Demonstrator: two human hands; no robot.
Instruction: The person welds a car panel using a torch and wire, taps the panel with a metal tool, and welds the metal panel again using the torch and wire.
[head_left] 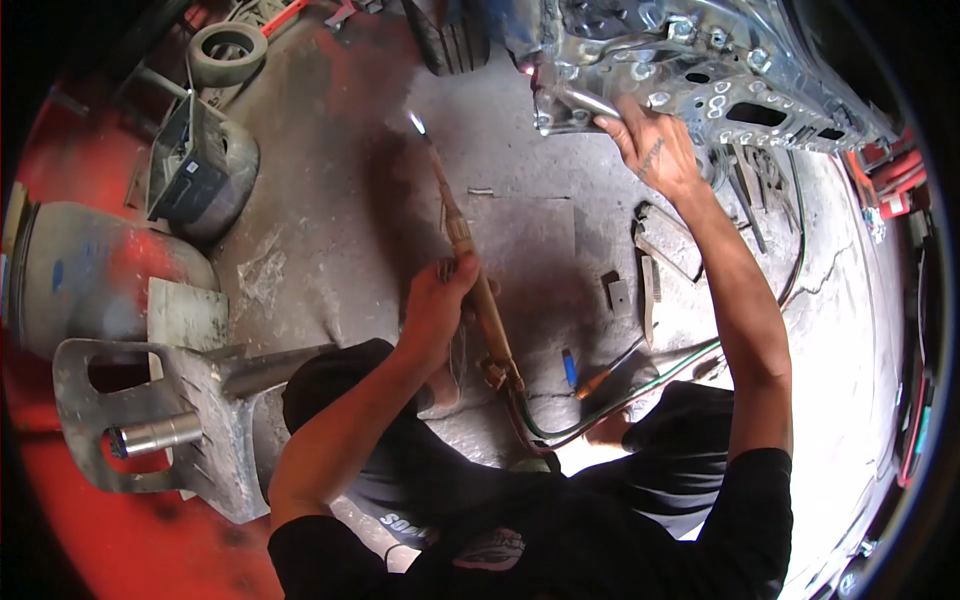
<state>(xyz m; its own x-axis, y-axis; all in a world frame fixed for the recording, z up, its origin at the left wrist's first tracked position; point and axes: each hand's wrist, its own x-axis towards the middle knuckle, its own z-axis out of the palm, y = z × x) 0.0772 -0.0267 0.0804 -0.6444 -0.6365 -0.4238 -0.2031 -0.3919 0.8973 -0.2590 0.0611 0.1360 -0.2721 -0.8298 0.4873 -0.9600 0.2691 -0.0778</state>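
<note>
The person wears a black T-shirt [600, 530] with short sleeves [752, 510] that end above the elbows, leaving both forearms bare. On the shirt sits a pale, rounded print [490, 548], too blurred to read. Black legwear [680, 430] covers the knees, and white capital letters [403, 525] show on dark cloth beside the left sleeve. Dark lettering [650, 158] marks the back of the right hand [657, 148]

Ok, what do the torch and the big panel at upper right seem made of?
The torch: probably brass, judging by its dull yellow-brown surface. The panel: likely bare sheet metal, perhaps steel, given its shiny grey surface.
</note>
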